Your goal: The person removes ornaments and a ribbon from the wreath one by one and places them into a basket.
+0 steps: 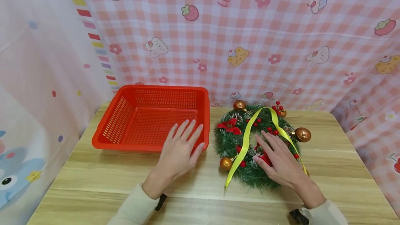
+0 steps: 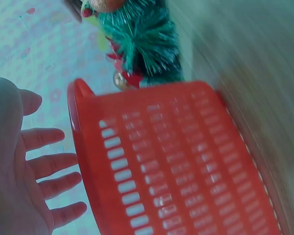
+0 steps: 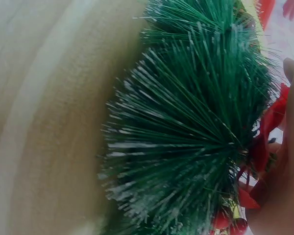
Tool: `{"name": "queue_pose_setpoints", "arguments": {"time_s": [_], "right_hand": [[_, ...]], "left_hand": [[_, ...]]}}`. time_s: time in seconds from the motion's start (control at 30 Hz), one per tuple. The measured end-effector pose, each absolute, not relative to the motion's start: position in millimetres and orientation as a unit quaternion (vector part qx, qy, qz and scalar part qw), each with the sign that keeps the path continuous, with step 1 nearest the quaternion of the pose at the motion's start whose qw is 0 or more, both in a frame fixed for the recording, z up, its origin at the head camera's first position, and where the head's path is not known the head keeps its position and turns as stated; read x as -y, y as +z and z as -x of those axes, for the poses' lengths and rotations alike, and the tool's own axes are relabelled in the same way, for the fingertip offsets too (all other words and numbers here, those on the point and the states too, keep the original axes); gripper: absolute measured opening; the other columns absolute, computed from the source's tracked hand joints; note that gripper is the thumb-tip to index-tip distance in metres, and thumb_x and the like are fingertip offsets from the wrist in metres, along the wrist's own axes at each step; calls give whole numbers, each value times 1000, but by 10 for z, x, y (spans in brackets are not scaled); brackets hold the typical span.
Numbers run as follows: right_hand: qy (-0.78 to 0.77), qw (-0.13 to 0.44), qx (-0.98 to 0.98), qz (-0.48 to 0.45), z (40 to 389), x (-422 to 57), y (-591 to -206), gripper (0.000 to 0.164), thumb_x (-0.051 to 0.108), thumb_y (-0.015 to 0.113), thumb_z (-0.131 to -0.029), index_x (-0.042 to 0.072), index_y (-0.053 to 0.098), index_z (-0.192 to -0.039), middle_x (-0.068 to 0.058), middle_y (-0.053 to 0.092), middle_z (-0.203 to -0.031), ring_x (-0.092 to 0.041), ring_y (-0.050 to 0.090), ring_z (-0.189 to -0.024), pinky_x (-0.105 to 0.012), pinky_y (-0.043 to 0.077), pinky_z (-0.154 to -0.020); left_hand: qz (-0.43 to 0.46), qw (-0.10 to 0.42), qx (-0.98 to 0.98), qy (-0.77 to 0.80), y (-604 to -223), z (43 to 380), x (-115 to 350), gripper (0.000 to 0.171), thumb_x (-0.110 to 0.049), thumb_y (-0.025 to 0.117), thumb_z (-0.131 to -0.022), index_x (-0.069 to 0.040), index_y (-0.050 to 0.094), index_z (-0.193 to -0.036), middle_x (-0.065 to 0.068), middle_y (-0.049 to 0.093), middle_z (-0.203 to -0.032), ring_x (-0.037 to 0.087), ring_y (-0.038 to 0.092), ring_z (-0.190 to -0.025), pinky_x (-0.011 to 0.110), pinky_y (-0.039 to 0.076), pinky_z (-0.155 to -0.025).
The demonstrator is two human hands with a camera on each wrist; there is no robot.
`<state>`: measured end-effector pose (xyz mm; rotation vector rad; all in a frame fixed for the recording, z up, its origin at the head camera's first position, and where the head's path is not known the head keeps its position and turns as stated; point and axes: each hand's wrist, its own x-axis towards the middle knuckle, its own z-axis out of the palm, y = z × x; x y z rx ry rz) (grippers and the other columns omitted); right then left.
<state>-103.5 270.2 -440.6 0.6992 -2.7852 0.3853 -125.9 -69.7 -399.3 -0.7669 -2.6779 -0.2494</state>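
A green Christmas wreath (image 1: 228,143) lies on the table, dressed with red berries, red flowers, pinecones and copper and gold baubles. Across its top runs a loose yellow ribbon (image 1: 247,138), one end trailing over the front edge. My right hand (image 1: 279,160) is over the wreath's front right part with fingers spread; whether it touches is unclear. Beside it on the left stands a red plastic basket (image 1: 150,147) with slotted walls and nothing visible inside. My left hand (image 1: 179,148), fingers extended, hovers by the basket's front right rim, apart from it in the left wrist view.
The wooden table (image 1: 200,200) holds the basket and wreath side by side. Behind them hangs a pink checked curtain (image 1: 200,44), with a white patterned curtain (image 1: 47,79) on the left. A copper bauble (image 1: 303,134) sticks out past the wreath's right side.
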Motion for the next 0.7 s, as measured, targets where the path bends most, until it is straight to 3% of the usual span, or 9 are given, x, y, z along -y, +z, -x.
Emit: {"name": "queue_pose_setpoints", "arguments": {"time_s": [0.17, 0.37, 0.53, 0.7], "right_hand": [[124, 115, 957, -236, 1061, -2680, -4454, 68, 42, 61, -96, 7, 40, -151, -22, 35, -154, -44, 32, -139, -64, 26, -109], [116, 121, 959, -229, 1065, -2715, -4495, 71, 45, 62, -95, 7, 41, -151, -22, 39, -152, -44, 36, -137, -62, 27, -109], [114, 128, 958, -232, 1079, -2730, -4527, 70, 46, 61, -95, 11, 40, -152, -21, 42, -150, -41, 42, -133, -60, 26, -111], [109, 134, 956, -236, 1097, -2722, -4553, 69, 47, 62, -94, 12, 43, -150, -20, 48, -146, -36, 48, -130, -59, 24, -112]], "left_hand": [[299, 174, 932, -105, -4019, 1228, 527, 51, -37, 51, -100, -13, 51, -146, 12, 48, -150, 31, 42, -140, 51, 30, -115], [358, 142, 904, -185, -4041, 1118, 255, 48, -32, 54, -101, -9, 52, -143, 12, 50, -148, 29, 46, -138, 44, 34, -115], [384, 106, 881, -256, -4119, 1039, 59, 42, -26, 60, -99, -9, 59, -137, 11, 58, -139, 26, 56, -128, 38, 46, -105], [357, 77, 883, -295, -4235, 999, -72, 36, -19, 62, -97, -8, 61, -132, 9, 64, -128, 21, 63, -116, 33, 53, -95]]}}
